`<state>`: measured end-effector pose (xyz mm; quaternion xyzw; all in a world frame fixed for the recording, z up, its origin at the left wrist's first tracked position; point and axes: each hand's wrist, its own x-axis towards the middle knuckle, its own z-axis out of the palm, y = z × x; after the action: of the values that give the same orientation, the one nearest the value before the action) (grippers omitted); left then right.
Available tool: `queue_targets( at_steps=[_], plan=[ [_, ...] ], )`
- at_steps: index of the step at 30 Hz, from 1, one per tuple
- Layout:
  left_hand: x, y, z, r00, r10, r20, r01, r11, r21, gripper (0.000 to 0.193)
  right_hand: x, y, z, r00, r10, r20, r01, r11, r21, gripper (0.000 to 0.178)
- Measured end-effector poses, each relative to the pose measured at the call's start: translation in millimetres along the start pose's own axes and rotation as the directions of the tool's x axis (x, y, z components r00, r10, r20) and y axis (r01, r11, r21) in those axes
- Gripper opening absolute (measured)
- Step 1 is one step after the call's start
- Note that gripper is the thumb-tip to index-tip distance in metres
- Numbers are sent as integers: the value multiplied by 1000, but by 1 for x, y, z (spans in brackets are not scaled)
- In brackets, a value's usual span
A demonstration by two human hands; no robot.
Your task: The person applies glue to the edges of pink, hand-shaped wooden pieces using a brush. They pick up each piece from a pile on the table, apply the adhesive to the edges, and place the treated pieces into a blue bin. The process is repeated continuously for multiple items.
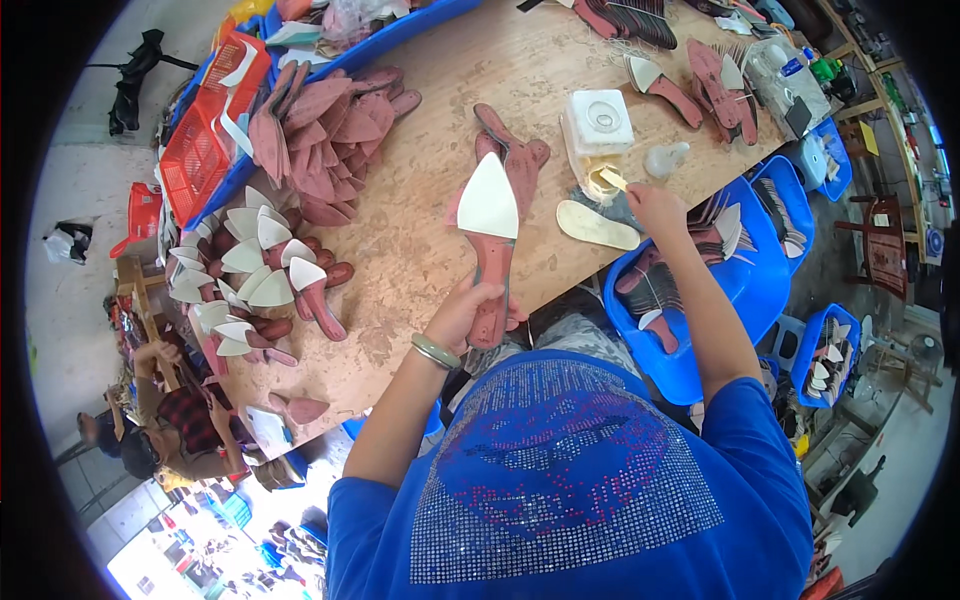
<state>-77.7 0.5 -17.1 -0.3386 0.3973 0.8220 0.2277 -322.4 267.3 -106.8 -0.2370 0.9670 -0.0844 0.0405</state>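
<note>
My left hand point(463, 312) is closed around the heel end of a reddish shoe insole point(492, 262) with a white pointed toe piece point(489, 200) on its front. Beneath that toe, more reddish insoles point(523, 160) lie on the table. My right hand point(657, 211) grips a pale flat stick point(614, 180), its tip over the opening of a cut white plastic jug point(599, 128) smeared with a cream-coloured substance. Just below the jug, a loose cream insole-shaped piece point(597, 225) rests near the table edge.
Reddish insoles point(335, 135) are heaped at the left, with white-toed ones point(265, 260) nearer me. A red basket point(200, 165) stands beyond them. Blue tubs point(745, 285) of insoles stand right of the wooden table point(420, 215). Another person point(185, 430) sits at lower left.
</note>
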Motion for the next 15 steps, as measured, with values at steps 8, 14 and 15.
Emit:
queue_targets(
  at_steps=[8,14,15],
  plan=[
    [6,0,8,1000,-1,11,1,1000,28,47,4,-1,4,994,-81,-72,77,995,-56,18],
    [3,5,18,999,44,29,-45,998,53,44,-48,11,-4,998,-45,46,49,995,-82,17],
    [3,6,19,999,46,28,-47,998,49,43,-58,7,-8,998,-52,-17,53,997,64,17]
  ],
)
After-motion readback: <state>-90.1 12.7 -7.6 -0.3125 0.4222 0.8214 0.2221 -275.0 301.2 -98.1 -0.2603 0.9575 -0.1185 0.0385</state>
